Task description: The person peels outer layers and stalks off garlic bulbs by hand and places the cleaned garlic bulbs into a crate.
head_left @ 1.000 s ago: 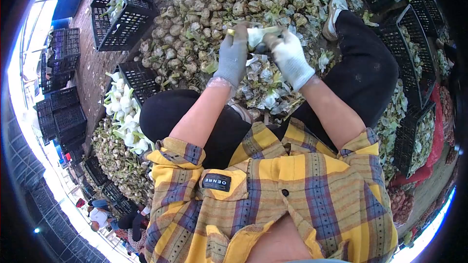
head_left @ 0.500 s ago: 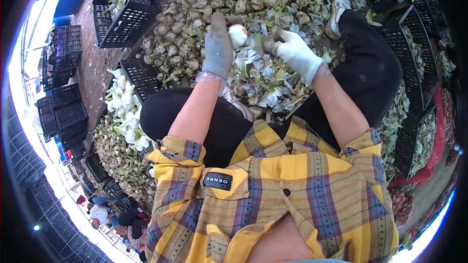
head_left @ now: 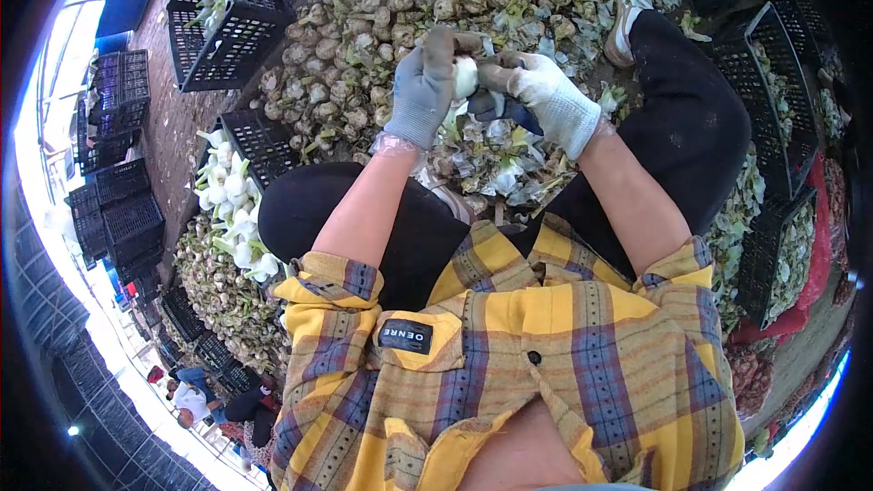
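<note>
A peeled white garlic bulb [head_left: 465, 78] sits between my two gloved hands, above the heap. My left hand [head_left: 424, 89], in a grey-coated glove, has its fingers closed round the bulb's left side. My right hand [head_left: 552, 102], in a white knit glove with dirty coated fingertips, pinches at the bulb's right side. Dark blue-grey glove fingers or a dark object show under the right hand; I cannot tell which. Below lie loose papery skins [head_left: 500, 159], between my bent legs. Unpeeled garlic bulbs [head_left: 400, 0] are heaped just beyond both hands.
A black crate [head_left: 250, 23] stands upper left with pale stems inside. Peeled white garlic [head_left: 232, 195] fills a crate beside my left knee. Crates of skins [head_left: 789, 245] line the right side. Stacked black crates [head_left: 127, 209] and people [head_left: 195, 400] are farther left.
My hands have come together at the white bulb. The right hand moved left onto it, and the left hand turned so its fingers curl around it.
</note>
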### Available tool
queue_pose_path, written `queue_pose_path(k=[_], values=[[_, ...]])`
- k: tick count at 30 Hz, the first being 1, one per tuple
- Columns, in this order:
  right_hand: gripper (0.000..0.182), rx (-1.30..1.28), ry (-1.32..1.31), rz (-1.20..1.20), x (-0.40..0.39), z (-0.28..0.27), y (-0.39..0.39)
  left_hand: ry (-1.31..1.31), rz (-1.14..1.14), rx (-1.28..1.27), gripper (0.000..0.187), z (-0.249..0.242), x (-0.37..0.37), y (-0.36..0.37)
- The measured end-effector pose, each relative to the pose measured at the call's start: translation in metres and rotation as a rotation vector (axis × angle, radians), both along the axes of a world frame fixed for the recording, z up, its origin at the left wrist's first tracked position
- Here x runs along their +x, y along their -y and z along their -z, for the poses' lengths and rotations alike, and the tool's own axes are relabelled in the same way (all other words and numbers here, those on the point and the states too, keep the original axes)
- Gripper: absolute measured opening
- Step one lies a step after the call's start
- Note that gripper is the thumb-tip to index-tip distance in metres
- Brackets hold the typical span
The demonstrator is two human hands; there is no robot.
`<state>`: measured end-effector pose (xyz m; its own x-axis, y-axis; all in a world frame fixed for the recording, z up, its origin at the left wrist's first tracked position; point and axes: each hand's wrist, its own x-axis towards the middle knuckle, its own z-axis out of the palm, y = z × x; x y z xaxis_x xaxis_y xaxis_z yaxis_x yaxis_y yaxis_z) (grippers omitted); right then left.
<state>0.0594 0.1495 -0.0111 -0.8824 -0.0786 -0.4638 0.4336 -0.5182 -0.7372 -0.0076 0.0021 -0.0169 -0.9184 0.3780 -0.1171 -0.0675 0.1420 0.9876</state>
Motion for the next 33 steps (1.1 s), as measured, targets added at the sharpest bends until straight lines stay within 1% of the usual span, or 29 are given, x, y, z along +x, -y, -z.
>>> queue_pose_path(k=[3,6,9,10,11,13,16,17,19,20,23,24,26,27,28,30,31,32,33], values=[[0.029,0.142,-0.024,0.035,0.001,-0.011,0.004,0.007,0.009,0.030,0.053,-0.007,0.000,-0.001],[0.029,-0.075,0.029,0.091,0.001,-0.019,0.002,-0.016,0.049,0.010,0.054,-0.018,0.002,-0.001],[0.030,0.350,0.038,-0.064,-0.004,-0.009,0.002,-0.068,0.032,-0.036,0.054,-0.013,0.004,0.000],[0.031,0.317,0.024,-0.050,0.000,-0.010,0.003,-0.102,0.030,-0.060,0.054,-0.011,0.005,0.001],[0.032,0.340,-0.015,-0.052,0.002,-0.014,0.003,-0.136,0.028,-0.084,0.054,-0.009,0.005,0.001],[0.032,0.383,-0.093,-0.057,0.004,-0.019,0.003,-0.136,0.022,-0.045,0.054,-0.008,0.005,0.001],[0.028,0.544,0.051,-0.038,-0.001,-0.001,0.001,-0.098,-0.003,0.080,0.054,-0.010,0.005,-0.002],[0.028,0.438,0.075,0.024,-0.002,0.004,0.001,-0.080,-0.014,0.131,0.055,-0.011,0.004,-0.002],[0.027,0.225,0.125,0.147,-0.002,0.006,0.002,0.047,-0.015,0.050,0.056,-0.008,-0.004,0.003],[0.026,0.196,0.125,0.126,-0.002,0.005,0.001,0.112,-0.017,0.011,0.057,-0.007,-0.006,0.005],[0.026,0.101,0.124,0.061,-0.003,-0.010,0.003,0.065,-0.003,0.025,0.057,-0.008,-0.003,0.003],[0.024,0.154,-0.039,0.046,-0.007,-0.002,0.010,0.031,0.018,-0.004,0.057,-0.008,-0.003,0.004],[0.024,0.179,-0.009,0.038,-0.001,0.007,0.010,-0.036,0.064,-0.063,0.057,-0.010,-0.001,0.004],[0.024,0.191,0.005,0.036,0.001,-0.005,0.011,-0.225,0.014,-0.067,0.053,-0.004,-0.001,0.001],[0.024,0.304,0.034,-0.027,0.003,-0.018,0.007,-0.414,-0.036,-0.071,0.050,0.004,0.001,-0.005],[0.024,0.496,-0.092,-0.002,0.003,0.004,0.007,-0.337,-0.076,-0.061,0.042,0.013,0.006,-0.010],[0.024,0.589,-0.155,0.008,0.003,0.006,0.009,-0.071,-0.149,-0.059,0.040,-0.004,0.010,-0.013],[0.025,0.607,-0.176,0.052,0.005,0.005,0.011,0.194,-0.221,-0.057,0.038,-0.022,0.011,-0.017],[0.025,0.537,-0.094,0.114,0.003,0.008,0.010,0.460,-0.291,-0.055,0.036,-0.033,0.011,-0.019]])
